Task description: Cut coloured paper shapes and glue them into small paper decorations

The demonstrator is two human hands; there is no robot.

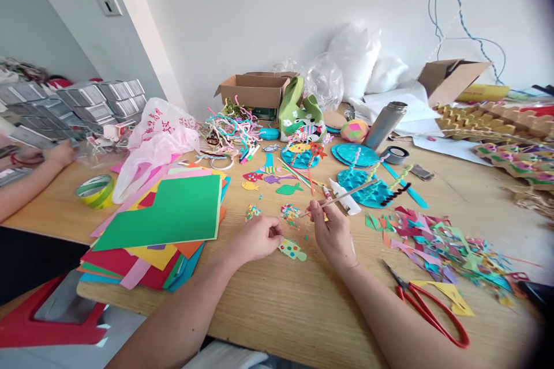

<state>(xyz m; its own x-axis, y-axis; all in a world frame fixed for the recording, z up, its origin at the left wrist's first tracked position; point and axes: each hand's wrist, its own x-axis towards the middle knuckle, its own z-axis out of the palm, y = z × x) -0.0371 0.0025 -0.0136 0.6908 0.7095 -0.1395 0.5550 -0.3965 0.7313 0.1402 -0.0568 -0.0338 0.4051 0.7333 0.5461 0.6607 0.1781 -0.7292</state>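
Right hand [333, 233]: thumb and fingers pinched on a thin stick [352, 191], its tip pointing left toward the dots.
Left hand [259, 239]: fingers curled, tips at the left end of the spotted fish; cannot tell whether they grip it.
Spotted fish [294, 250]: pale green paper, flat on the table [277, 311], between the hands.
Dots [290, 211]: small multicoloured heap, just beyond the fish.
Green fish [289, 189]: farther off, beyond the dots.
Glue bottle [345, 197]: lying beyond the right hand.
Scissors [407, 287]: near right, red-handled.
Scraps [454, 242]: heaped at right.
Paper stack [173, 204]: left, green sheet uppermost.
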